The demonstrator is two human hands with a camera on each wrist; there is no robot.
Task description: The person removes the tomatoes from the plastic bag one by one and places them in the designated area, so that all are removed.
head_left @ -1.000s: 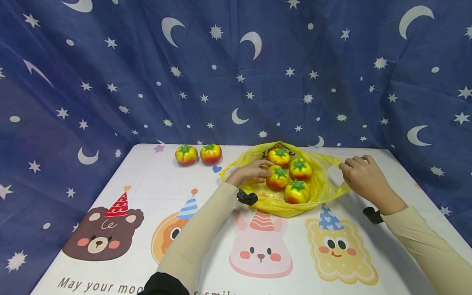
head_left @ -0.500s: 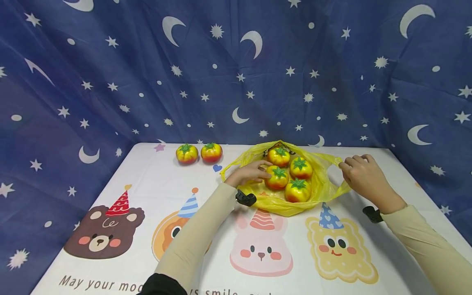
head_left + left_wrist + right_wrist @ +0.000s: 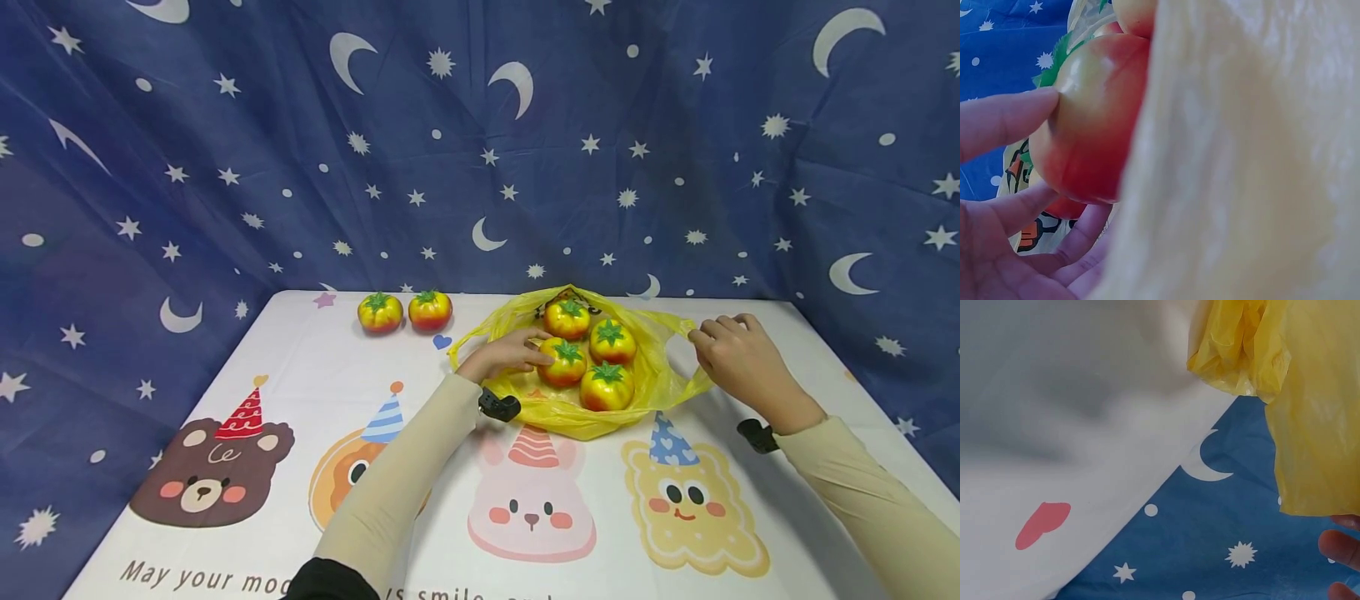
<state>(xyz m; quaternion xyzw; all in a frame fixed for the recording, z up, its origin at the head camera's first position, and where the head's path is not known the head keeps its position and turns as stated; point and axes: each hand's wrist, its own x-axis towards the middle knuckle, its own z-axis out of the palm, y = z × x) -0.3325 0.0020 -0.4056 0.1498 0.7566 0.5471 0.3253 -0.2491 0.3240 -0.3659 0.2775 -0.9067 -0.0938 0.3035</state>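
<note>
The left hand (image 3: 506, 354) reaches into a yellow plastic bag (image 3: 555, 416), its grip curved around a red-and-yellow tomato (image 3: 562, 362) with a green leafy top. In the left wrist view the thumb touches one side of this tomato and fingers cup the other, while a blurred, pale sheet of bag fills the right half.

The right hand (image 3: 738, 358) has its grip closed on the bag's right handle, drawing it out sideways; in the right wrist view only some fingertips show, beside the hanging plastic.

Inside the wide mouth of the bag, close about the held tomato, sit three more: a back tomato (image 3: 567, 319), a right-hand tomato (image 3: 612, 342) and a front tomato (image 3: 606, 387). Well to the left of the bag, near the far edge of the white-covered table (image 3: 787, 342), two loose tomatoes (image 3: 380, 314) stand side by side.

Nearer the viewer, the cover is printed with party-hatted cartoons: a brown bear (image 3: 202, 492), a round orange figure partly behind the left sleeve (image 3: 405, 483), a pink rabbit (image 3: 531, 525) and a yellow biscuit (image 3: 693, 533). Behind hangs a blue cloth (image 3: 420, 108) with white moons and stars.
</note>
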